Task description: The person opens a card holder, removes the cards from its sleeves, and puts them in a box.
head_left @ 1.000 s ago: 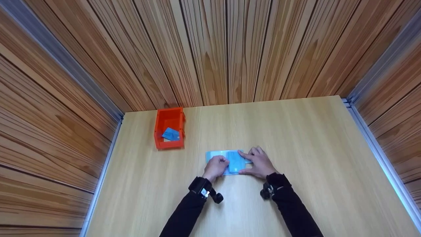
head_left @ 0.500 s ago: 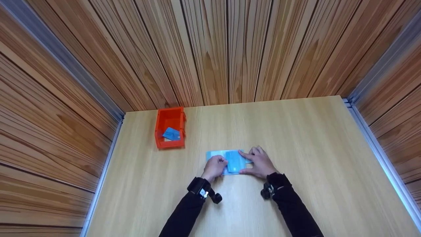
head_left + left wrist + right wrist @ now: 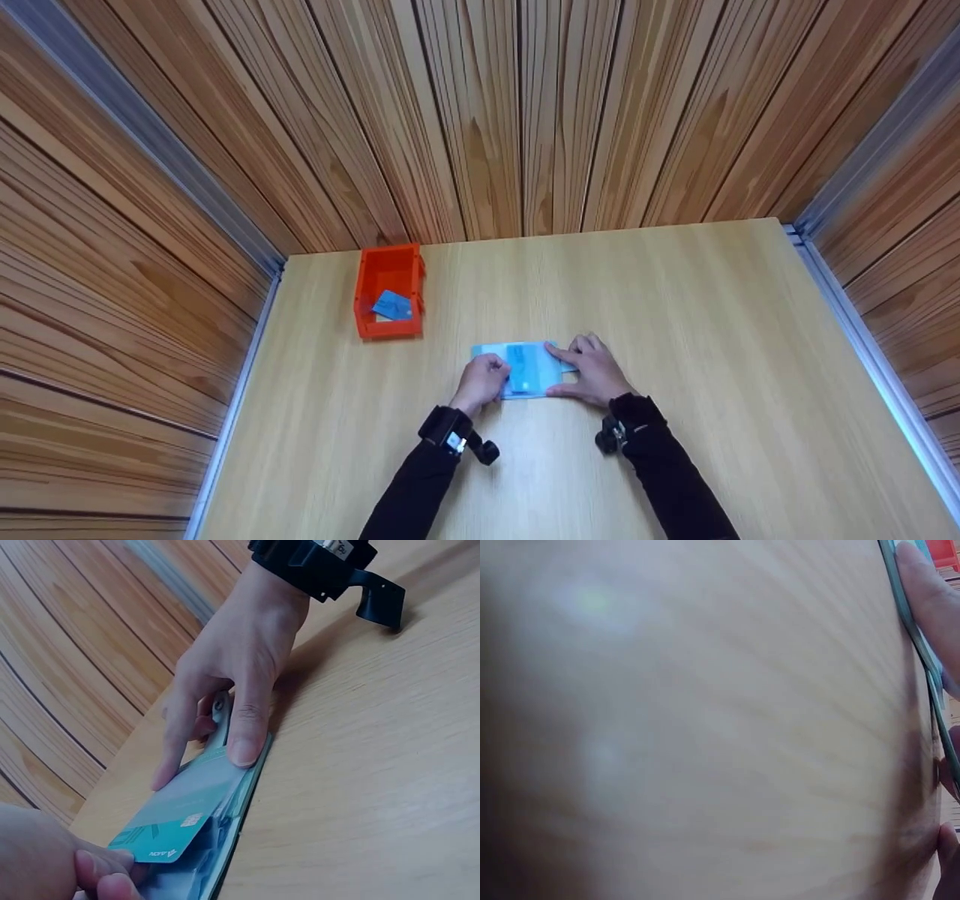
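Observation:
A blue card holder (image 3: 551, 375) with clear pockets lies spread on the table, its snap strap (image 3: 220, 714) sticking out on the right. Between curled thumb and fingertips my left hand (image 3: 480, 381) pinches the edge of a teal bank card (image 3: 161, 838). The card's chip end stands out of the clear pocket, slightly raised, while its other end is still under the plastic. My right hand (image 3: 595, 373) presses the holder's right part down, thumb on the near edge and straight forefinger on the far edge. Its other fingers are partly hidden.
A red open bin (image 3: 366, 331) stands at the back left of the wooden table (image 3: 675, 300). Inside it lies a blue card (image 3: 393, 304). Wood-panelled walls enclose the back and both sides.
My left hand has moved slightly left, and the bank card has slid left with it, further out of the pocket. The right hand and the holder have stayed in place.

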Demonstrator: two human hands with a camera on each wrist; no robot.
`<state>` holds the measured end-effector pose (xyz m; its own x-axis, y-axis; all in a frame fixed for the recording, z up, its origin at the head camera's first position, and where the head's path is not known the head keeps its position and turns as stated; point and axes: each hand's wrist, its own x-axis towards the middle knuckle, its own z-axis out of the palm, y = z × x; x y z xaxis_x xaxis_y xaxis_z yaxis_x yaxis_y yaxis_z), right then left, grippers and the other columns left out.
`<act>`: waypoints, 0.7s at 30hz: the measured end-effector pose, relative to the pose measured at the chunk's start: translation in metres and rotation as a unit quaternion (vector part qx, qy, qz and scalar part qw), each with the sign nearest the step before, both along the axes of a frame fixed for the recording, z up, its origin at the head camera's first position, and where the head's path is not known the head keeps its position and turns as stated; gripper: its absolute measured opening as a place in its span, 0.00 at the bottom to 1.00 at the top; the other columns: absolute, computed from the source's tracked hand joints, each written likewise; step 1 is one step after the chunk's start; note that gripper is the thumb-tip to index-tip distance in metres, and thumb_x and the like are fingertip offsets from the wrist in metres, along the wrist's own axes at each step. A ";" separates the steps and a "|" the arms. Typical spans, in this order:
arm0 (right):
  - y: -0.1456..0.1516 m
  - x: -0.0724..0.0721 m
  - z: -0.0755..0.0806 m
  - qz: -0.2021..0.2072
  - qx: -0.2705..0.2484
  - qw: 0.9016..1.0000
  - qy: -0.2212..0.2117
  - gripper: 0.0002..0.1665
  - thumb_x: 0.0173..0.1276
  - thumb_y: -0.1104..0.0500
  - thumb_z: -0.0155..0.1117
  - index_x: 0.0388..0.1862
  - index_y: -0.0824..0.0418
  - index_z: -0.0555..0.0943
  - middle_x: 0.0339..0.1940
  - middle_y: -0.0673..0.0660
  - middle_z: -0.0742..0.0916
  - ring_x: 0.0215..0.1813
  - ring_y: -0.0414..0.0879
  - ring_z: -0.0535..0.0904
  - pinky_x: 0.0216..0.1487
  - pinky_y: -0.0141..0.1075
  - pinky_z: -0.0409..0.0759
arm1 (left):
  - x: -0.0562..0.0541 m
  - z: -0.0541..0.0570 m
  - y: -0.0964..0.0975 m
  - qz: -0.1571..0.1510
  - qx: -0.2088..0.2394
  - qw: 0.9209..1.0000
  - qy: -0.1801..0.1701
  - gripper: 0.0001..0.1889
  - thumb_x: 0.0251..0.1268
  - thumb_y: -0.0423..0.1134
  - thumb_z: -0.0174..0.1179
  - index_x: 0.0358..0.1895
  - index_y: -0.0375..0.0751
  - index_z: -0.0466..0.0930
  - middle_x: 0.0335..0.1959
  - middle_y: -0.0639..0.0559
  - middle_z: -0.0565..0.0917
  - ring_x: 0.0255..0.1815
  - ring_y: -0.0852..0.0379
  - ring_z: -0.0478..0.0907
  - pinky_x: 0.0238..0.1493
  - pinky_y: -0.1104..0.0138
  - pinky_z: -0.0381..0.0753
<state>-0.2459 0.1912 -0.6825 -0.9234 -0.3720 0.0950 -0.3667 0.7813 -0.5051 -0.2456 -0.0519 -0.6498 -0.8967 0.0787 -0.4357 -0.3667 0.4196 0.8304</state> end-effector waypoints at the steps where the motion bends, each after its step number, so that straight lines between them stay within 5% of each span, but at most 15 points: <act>1: 0.000 0.000 0.000 0.000 0.001 1.000 -0.002 0.53 0.48 0.30 0.80 0.72 0.48 0.77 0.38 0.49 0.70 0.43 0.46 0.61 0.46 0.37 0.60 | 0.000 0.000 -0.002 0.000 0.000 1.000 0.000 0.10 0.78 0.36 0.57 0.34 0.40 0.80 0.19 0.57 0.72 0.14 0.61 0.67 0.16 0.71 0.64; 21: 0.001 0.000 0.002 -0.002 0.003 1.000 -0.026 0.54 0.49 0.30 0.79 0.74 0.47 0.75 0.39 0.49 0.69 0.45 0.47 0.60 0.48 0.39 0.59 | 0.002 0.005 -0.036 0.012 0.008 1.000 0.003 0.09 0.78 0.35 0.56 0.34 0.42 0.78 0.27 0.57 0.74 0.25 0.61 0.70 0.26 0.71 0.67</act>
<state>-0.2460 0.1920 -0.6803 -0.9284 -0.3691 0.0436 -0.3369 0.7861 -0.5182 -0.2439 -0.0879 -0.6449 -0.9009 0.0636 -0.4293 -0.3719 0.3966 0.8392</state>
